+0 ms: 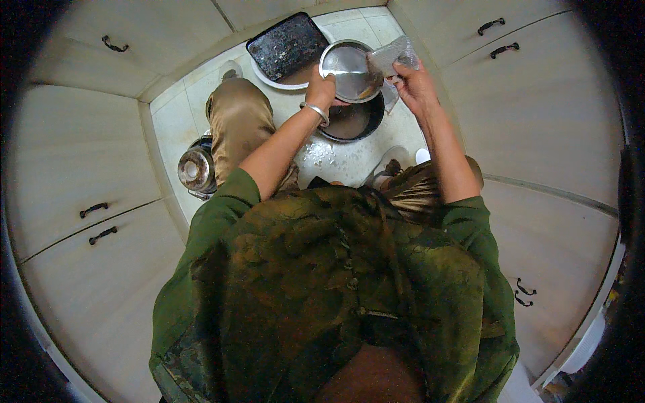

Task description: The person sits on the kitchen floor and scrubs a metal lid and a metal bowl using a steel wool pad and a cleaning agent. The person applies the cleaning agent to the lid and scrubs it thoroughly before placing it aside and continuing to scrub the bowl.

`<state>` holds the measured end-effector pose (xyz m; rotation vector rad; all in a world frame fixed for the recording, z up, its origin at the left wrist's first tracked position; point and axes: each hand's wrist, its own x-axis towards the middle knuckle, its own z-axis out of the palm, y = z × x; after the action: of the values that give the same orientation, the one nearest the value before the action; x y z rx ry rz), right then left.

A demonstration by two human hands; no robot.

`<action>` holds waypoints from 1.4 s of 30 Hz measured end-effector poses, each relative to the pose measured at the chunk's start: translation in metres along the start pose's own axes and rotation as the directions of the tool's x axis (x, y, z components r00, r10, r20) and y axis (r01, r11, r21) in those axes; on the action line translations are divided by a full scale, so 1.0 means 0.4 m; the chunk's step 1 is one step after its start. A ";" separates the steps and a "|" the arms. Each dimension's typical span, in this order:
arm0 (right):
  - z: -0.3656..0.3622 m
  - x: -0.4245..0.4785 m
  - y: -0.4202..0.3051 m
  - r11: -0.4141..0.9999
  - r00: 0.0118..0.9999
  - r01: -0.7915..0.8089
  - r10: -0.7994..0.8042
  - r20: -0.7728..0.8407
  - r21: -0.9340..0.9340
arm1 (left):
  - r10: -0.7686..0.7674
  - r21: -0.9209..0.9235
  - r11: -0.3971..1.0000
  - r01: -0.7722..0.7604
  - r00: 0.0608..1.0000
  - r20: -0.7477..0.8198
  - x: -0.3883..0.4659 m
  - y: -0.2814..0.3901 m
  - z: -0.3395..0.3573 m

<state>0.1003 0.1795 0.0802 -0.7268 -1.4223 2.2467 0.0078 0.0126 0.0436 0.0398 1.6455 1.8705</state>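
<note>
With its thumb over the rim, my left hand (321, 90) grips a shallow round metal dish (344, 63), which is tilted and shows its shiny inside. My right hand (415, 83) pinches a crumpled piece of clear plastic (395, 53) close to the dish's right side. Whether the plastic touches the dish, I cannot tell. Just beneath the dish stands a dark round pan (375, 121) holding murky liquid. The dish hides the pan's far part.
A black, stained rectangular tray (287, 45) rests across a white basin (274, 83) of brownish water. Water drops wet the tiled floor (322, 161). A metal pot (194, 169) lies beside my left leg. Cabinets with dark handles (115, 45) enclose the floor.
</note>
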 end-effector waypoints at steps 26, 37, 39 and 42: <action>0.039 -0.013 0.104 0.178 0.816 0.326 -0.549 0.181 -0.928 | 0.461 0.549 0.709 -0.442 0.880 0.114 -0.025 -0.041 0.018; 0.099 -0.065 0.078 -0.322 0.314 0.859 -0.283 0.906 -0.398 | -0.165 0.558 0.806 -0.197 0.831 0.531 -0.047 0.035 -0.023; 0.098 -0.060 0.094 -0.325 0.365 0.816 -0.350 0.863 -0.477 | -0.261 0.588 0.801 -0.110 0.820 0.509 -0.027 0.015 -0.034; 0.093 -0.033 0.079 -0.188 0.630 0.596 -0.493 0.599 -0.781 | 0.044 0.351 0.913 -0.208 0.905 0.423 -0.045 0.012 -0.024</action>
<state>0.0867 0.1323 0.0676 -0.1034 -2.5583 0.3022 0.0161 -0.0044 0.0528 0.6793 1.7103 1.4623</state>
